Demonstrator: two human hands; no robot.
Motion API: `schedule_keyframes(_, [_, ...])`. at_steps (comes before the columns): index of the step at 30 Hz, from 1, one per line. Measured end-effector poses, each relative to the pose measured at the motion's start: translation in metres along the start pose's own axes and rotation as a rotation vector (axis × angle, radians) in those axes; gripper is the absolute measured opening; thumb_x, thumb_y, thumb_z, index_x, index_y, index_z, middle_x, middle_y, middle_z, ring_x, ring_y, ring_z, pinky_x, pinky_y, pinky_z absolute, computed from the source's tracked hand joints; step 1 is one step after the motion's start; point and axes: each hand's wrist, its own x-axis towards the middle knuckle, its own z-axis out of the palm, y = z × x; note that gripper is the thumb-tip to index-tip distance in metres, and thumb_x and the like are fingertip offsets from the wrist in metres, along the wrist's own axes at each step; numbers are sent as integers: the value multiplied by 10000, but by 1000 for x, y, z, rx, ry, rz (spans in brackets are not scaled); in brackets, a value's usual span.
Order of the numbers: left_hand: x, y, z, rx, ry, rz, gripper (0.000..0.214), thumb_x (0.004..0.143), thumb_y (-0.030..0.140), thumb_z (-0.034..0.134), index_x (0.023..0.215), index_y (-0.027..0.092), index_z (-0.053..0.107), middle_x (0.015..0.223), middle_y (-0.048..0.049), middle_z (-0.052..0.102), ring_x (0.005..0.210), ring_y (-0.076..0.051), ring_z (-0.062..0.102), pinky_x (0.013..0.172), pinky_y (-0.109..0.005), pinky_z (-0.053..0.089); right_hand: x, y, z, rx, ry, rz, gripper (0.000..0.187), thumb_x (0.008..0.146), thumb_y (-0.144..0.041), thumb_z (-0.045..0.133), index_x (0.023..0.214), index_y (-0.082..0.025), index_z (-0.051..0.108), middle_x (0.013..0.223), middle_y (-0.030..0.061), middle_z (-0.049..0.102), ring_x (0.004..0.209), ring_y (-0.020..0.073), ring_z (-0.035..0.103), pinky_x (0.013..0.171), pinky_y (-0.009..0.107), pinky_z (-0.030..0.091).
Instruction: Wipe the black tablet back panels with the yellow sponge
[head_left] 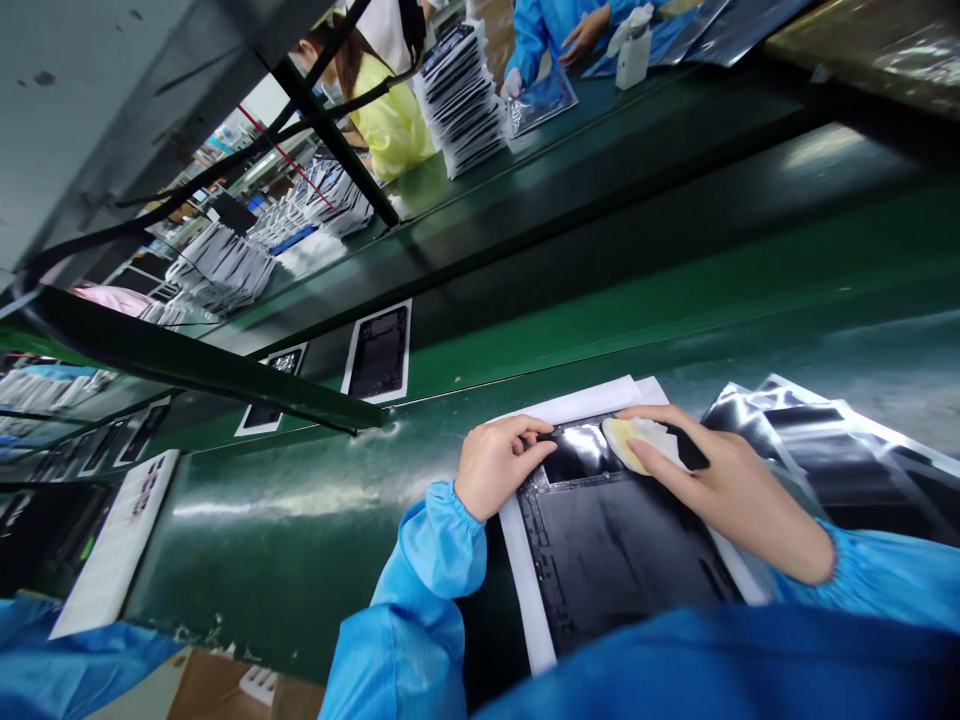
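Note:
A dark tablet-like housing (622, 550) lies on white sheets (527, 600) in front of me. Across its far end is a glossy black film (581, 452). My left hand (489, 468) has thumb and forefinger pinched together at the film's left end. In my right hand (724, 485), between thumb and fingers, is a pale yellow and white sponge pad (628, 445), pressed on the right part of the film. The pad and hand hide the film's right end.
Several glossy black sheets (817, 450) overlap at the right. Beyond the bench edge, another housing (379, 352) lies on white paper on the green belt (600, 340). A metal post (202, 365) slants across the left. A white strip (120, 540) stands further left; co-workers sit opposite.

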Motion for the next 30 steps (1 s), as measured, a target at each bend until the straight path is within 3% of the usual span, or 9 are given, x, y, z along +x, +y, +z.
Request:
schedule_keyframes(11, [-3, 5, 3, 156, 3, 0, 147, 845, 256, 724, 986, 277, 760, 823, 46, 725, 664, -111, 612, 710, -237, 483, 1, 0, 1, -3, 7, 9, 395, 835, -594, 487, 1031, -283, 635, 443, -104, 477, 282, 117, 213, 410, 305, 333])
schedule_keyframes(15, [-6, 12, 4, 309, -19, 42, 170, 889, 295, 694, 1054, 291, 735, 836, 41, 714, 709, -122, 624, 691, -225, 475, 1, 1, 0, -14, 10, 13, 396, 831, -600, 491, 1026, -287, 634, 463, -97, 509, 278, 118, 220, 428, 317, 360])
schedule_keyframes(18, [-10, 16, 6, 522, -6, 122, 236, 919, 345, 662, 1140, 263, 687, 888, -1, 707, 802, -159, 642, 655, -231, 479, 1, 2, 0, -17, 4, 11, 401, 833, -606, 482, 1038, -293, 626, 499, -84, 563, 276, 125, 248, 424, 320, 355])
schedule_keyframes(21, [-17, 12, 5, 733, 60, 227, 203, 957, 338, 603, 1120, 241, 675, 936, -30, 695, 840, -169, 639, 628, -229, 487, 1, 2, 0, -17, -2, 12, 399, 837, -605, 473, 1036, -293, 623, 463, -94, 523, 275, 132, 246, 418, 316, 340])
schedule_keyframes(27, [-36, -10, 0, 792, 45, 694, 289, 1001, 165, 464, 1206, 199, 664, 1212, -32, 718, 1062, -184, 641, 787, -273, 538, 0, 1, 3, -9, 3, 2, 391, 848, -582, 468, 1049, -284, 620, 440, -102, 483, 279, 130, 224, 429, 314, 329])
schedule_keyframes(30, [-40, -13, 1, 845, 71, 641, 337, 995, 146, 455, 1273, 197, 639, 1296, -46, 690, 1116, -193, 636, 849, -299, 546, -1, 2, 2, -29, 18, -3, 400, 861, -590, 455, 1055, -284, 624, 412, -111, 415, 283, 138, 211, 447, 320, 332])
